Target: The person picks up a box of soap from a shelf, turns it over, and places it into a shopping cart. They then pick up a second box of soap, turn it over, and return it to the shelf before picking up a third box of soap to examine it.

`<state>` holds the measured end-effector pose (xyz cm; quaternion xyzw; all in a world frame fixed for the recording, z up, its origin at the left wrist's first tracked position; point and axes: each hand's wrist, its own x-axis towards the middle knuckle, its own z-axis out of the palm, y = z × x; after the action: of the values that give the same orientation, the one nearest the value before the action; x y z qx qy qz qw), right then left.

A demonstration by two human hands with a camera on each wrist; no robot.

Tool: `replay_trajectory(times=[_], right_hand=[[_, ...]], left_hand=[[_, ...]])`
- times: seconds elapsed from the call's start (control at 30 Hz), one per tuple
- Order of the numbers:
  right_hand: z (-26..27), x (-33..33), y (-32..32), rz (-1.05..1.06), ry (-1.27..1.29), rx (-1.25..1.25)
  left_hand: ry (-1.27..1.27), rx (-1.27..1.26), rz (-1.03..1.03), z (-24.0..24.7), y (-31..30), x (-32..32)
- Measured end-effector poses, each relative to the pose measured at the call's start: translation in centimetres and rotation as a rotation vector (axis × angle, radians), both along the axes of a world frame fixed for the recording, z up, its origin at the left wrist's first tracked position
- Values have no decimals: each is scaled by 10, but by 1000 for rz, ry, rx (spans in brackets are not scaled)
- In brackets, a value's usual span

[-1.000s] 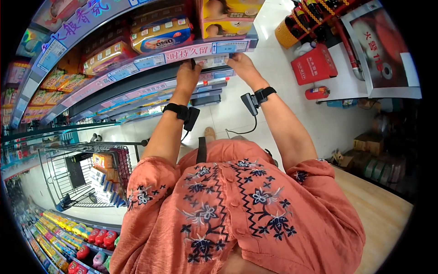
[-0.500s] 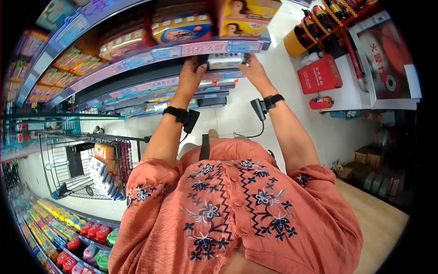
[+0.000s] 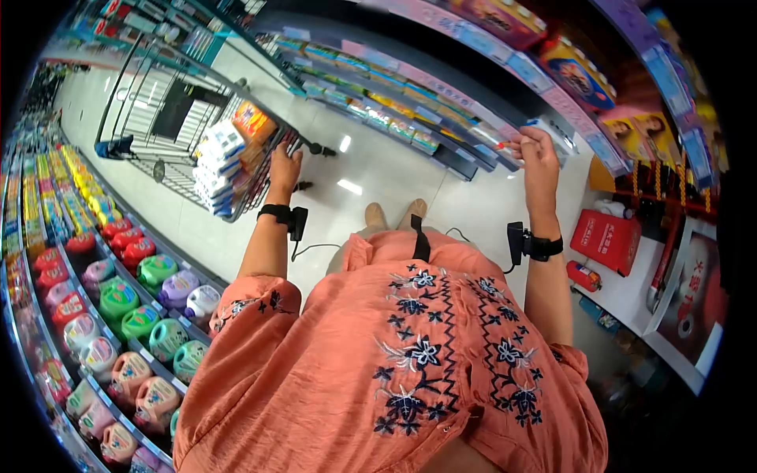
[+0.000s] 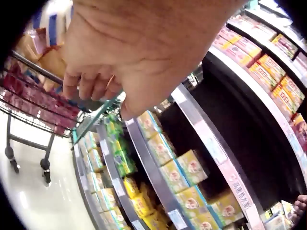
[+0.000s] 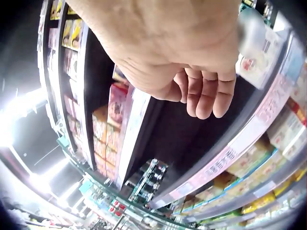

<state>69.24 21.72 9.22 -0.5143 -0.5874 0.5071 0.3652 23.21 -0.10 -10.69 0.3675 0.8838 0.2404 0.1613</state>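
My left hand [image 3: 285,172] reaches to the near end of a shopping cart [image 3: 169,177], its fingers right at the cart's rim and loosely bent, with nothing in them. Inside the cart are a stack of white-and-blue packs [image 3: 217,162] and orange packs [image 3: 252,126]. Beside the shelf, my right hand [image 3: 539,169] is raised with relaxed, slightly curled fingers and holds nothing. A white pack [image 5: 261,57] sits on the shelf just past those fingers in the right wrist view, partly covered by the hand in the head view.
Shelves [image 3: 441,87] of boxed goods run along the front and right. Detergent bottles [image 3: 142,323] fill a rack on the left. A red box [image 3: 605,240] and a fire extinguisher [image 3: 583,276] stand at the right. Tiled floor [image 3: 339,209] lies between cart and shelves.
The head view has swung left. Both hands have come off the white pack at the shelf edge; the left hand has moved across to the cart, while the right stays near the shelf.
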Motion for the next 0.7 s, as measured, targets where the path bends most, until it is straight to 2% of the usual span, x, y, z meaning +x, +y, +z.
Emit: replay_trajectory(times=[0.07, 0.13, 0.2, 0.27, 0.33, 0.4, 0.47, 0.7], right_hand=[[-11, -25, -2, 94, 33, -29], [-12, -54, -11, 182, -3, -57], [-18, -74, -19, 222, 7, -86], [-20, -88, -29, 260, 4, -114], [-24, -96, -35, 291, 8, -145], [-22, -104, -41, 320, -20, -149], [-25, -107, -47, 324, -7, -159], [-16, -100, -67, 251, -25, -180]], left_hand=[[-9, 7, 58, -1, -26, -15], [38, 83, 17, 30, -41, -23], [262, 304, -19, 70, -46, -22], [438, 229, -28, 99, -46, -42], [567, 192, -76, 106, -44, -78], [613, 12, -96, 107, -37, -114], [514, -122, -134, 107, -29, -145], [397, -573, -388, 131, 2, -167]])
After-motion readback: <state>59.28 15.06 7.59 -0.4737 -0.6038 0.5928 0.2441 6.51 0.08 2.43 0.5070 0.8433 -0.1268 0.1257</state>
